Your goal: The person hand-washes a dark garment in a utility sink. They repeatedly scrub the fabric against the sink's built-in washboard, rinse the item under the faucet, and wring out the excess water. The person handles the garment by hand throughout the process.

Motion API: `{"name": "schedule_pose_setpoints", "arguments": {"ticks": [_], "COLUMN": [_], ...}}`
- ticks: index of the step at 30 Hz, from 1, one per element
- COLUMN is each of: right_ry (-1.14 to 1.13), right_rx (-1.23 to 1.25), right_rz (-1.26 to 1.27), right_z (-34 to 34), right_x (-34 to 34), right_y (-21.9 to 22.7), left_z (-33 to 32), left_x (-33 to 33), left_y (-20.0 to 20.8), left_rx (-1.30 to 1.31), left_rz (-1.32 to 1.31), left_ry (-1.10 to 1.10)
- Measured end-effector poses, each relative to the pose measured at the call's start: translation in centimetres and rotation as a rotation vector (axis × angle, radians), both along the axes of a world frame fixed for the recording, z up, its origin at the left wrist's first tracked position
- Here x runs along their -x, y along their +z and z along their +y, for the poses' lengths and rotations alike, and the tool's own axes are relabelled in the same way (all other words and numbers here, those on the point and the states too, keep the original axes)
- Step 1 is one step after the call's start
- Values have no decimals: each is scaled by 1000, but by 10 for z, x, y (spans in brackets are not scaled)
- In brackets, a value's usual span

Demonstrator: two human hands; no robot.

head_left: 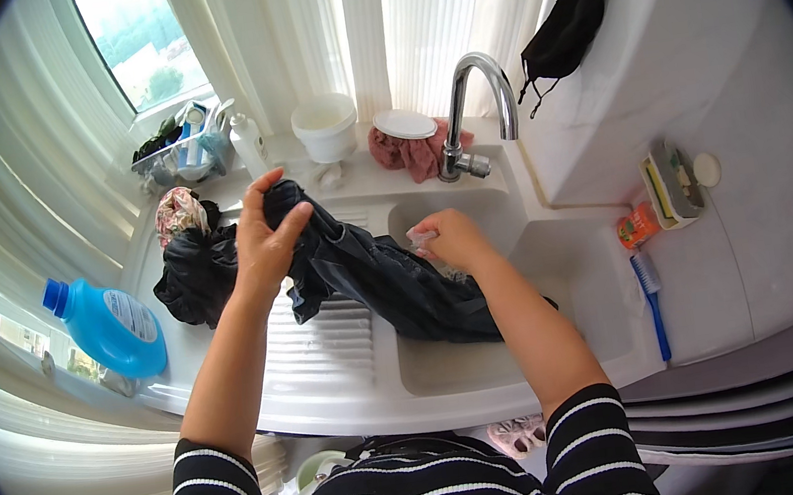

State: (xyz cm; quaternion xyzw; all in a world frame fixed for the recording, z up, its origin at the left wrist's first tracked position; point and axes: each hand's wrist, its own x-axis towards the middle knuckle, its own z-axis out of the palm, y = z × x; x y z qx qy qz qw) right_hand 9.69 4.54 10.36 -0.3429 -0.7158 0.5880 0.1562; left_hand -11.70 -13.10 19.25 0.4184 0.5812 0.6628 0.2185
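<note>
Observing from my remote station, I log the left hand (264, 245) clamped, thumb opposing fingers, on the far left end of a dark denim garment (402, 292). From that hand it runs right and nearer, past the ribbed washboard (321, 358) and over the sink basin (443, 372). Right hand (459, 240), beyond the garment's middle: fingers closed around a small pale pink item (421, 236); whether it touches the garment, I cannot tell.
</note>
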Motion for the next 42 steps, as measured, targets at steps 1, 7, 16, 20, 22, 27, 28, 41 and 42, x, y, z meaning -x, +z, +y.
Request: {"name": "schedule_pose_setpoints", "arguments": {"ticks": [1,7,16,20,22,27,28,41,42], "right_ry": [16,85,-20,-2,61,-46,-3,-110,-160], "right_rx": [31,6,-73,-149,-259,-552,-485,83,156], "right_rz": [9,27,102,75,-97,-234,-225,13,107], "right_z": [-6,-13,-22,0,-19,-51,-47,49,46], "right_x": [6,18,11,5,16,36,35,-22,-8], "right_y": [4,-3,32,16,13,-75,-70,35,28], "left_z": [10,26,50,39,30,12,3,4,5], "left_x": [6,9,16,56,74,84,88,79,80], "left_y": [-22,-89,-12,-16,-30,-68,-76,-34,-62], "left_rx": [142,1012,868,796,889,905,848,606,716], "left_rz": [279,1045,201,-304,-97,121,154,107,232], "left_ry": [-12,-154,-439,-417,-354,-138,-107,37,142]}}
